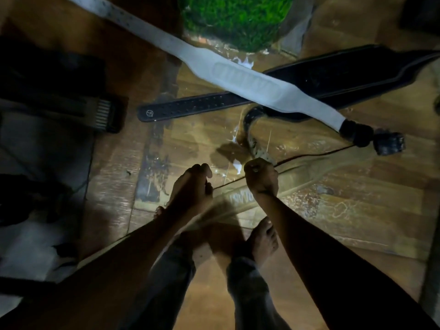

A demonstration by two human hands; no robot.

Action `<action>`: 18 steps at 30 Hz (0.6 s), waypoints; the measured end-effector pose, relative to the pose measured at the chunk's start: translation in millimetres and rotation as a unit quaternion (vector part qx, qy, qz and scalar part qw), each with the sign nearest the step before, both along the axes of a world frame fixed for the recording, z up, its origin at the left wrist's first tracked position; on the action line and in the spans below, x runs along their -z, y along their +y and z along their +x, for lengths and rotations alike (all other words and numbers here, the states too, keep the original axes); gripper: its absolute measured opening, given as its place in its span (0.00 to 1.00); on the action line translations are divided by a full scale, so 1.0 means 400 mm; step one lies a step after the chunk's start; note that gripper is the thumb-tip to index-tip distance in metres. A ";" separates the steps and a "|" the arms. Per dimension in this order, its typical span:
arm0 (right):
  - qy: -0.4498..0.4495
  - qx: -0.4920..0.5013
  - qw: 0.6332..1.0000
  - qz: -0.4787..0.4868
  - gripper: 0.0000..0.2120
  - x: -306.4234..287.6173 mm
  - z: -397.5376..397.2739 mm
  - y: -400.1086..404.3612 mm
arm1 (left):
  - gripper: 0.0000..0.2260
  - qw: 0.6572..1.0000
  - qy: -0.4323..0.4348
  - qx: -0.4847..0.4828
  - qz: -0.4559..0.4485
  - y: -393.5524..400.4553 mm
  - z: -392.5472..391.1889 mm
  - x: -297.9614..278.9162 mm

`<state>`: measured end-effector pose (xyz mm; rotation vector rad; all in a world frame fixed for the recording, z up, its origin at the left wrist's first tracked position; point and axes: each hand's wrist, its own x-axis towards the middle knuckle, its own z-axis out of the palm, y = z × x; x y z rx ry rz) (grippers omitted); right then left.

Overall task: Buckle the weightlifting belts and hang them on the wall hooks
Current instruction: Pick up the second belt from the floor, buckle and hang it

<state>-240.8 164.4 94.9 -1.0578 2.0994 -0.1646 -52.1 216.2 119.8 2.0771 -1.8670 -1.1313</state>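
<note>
A white weightlifting belt (247,84) lies diagonally on the wooden floor, unbuckled, with its dark buckle end (357,133) at the right. It crosses over a black belt (195,106) that lies flat with its row of holes showing. A third, tan belt (228,201) is lifted off the floor and blurred by motion. My left hand (192,186) grips its wide part. My right hand (260,178) is fisted on its narrow mottled strap (248,120), which curves up toward the white belt. No wall hooks are in view.
A thin black cable (316,154) runs across the floor under my hands. My bare feet (262,236) stand just below the lifted belt. A green turf patch (238,20) is at the top, a dark ribbed object (104,115) at the left.
</note>
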 end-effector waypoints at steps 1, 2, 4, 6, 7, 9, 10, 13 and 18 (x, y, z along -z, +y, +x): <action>0.003 0.004 1.000 -0.009 0.07 0.032 -0.004 -0.009 | 0.09 1.000 -0.004 0.003 -0.004 -0.013 0.000 0.027; 0.007 0.002 1.000 -0.016 0.09 0.058 -0.007 -0.017 | 0.09 1.000 -0.006 0.009 -0.007 -0.023 0.000 0.049; 0.029 -0.034 0.999 -0.024 0.16 0.114 -0.016 -0.027 | 0.10 1.000 -0.008 0.021 -0.011 -0.041 -0.007 0.093; 0.078 -0.133 0.988 -0.007 0.29 0.163 -0.028 -0.036 | 0.11 0.999 -0.005 0.029 -0.016 -0.052 -0.016 0.132; 0.103 -0.190 0.976 0.019 0.35 0.184 -0.033 -0.041 | 0.11 0.999 -0.005 0.032 -0.017 -0.051 -0.018 0.149; 0.103 -0.261 0.957 0.080 0.38 0.209 -0.056 -0.063 | 0.11 0.999 0.000 0.042 -0.015 -0.057 -0.035 0.175; 0.085 -0.270 0.955 0.086 0.37 0.217 -0.064 -0.070 | 0.11 0.999 0.001 0.050 -0.011 -0.059 -0.043 0.183; 0.015 -0.229 0.972 0.045 0.38 0.217 -0.072 -0.067 | 0.12 0.998 0.001 0.059 -0.005 -0.069 -0.063 0.196; -0.089 -0.071 0.993 -0.023 0.27 0.225 -0.094 -0.056 | 0.13 0.999 0.009 0.034 0.018 -0.066 -0.102 0.167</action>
